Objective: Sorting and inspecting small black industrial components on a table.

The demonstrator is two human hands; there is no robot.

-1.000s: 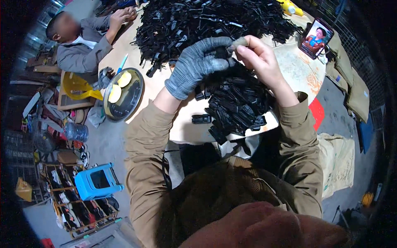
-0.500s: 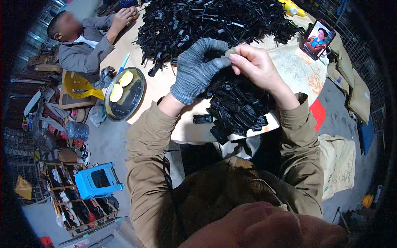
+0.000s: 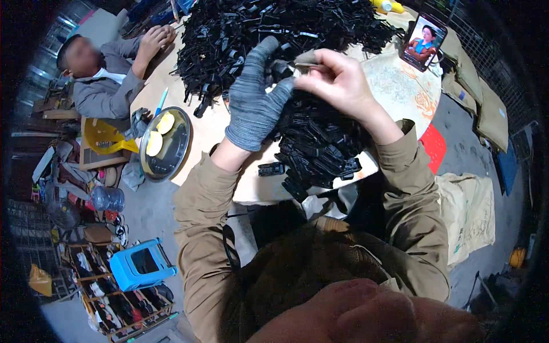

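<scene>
Hold the small black plastic part (image 3: 281, 70) steady between the two hands, above the near heap of black parts (image 3: 320, 143). Left hand (image 3: 254, 103), in a grey knit glove, closed around the part from the left, fingers curled and thumb raised. Right hand (image 3: 337, 80), bare, pinched narrow on a thin pale piece (image 3: 309, 60) at the part's upper edge; possibly a small blade or a trimmed sliver, too small to tell. Keep the gloved grip firm but low on the part, leaving the worked edge exposed. Keep the bare fingertips behind the pale piece's tip, never across its path. Work close over the round table (image 3: 400, 91), so that anything dropped lands on the cloth or the heap rather than the floor. Brace the wrists near each other for control; short, light strokes rather than one long pull.

A single black part (image 3: 271, 169) lying apart, just beside the near heap at the table's edge. A larger tangle of black parts (image 3: 274, 28) spread over the far half of the table. A phone (image 3: 422, 41) propped at the far right with its screen lit. A round metal tray (image 3: 171, 148) with pale yellow slices to the left, near a second person (image 3: 106, 91) leaning on the table, one hand resting by the tangle.
</scene>
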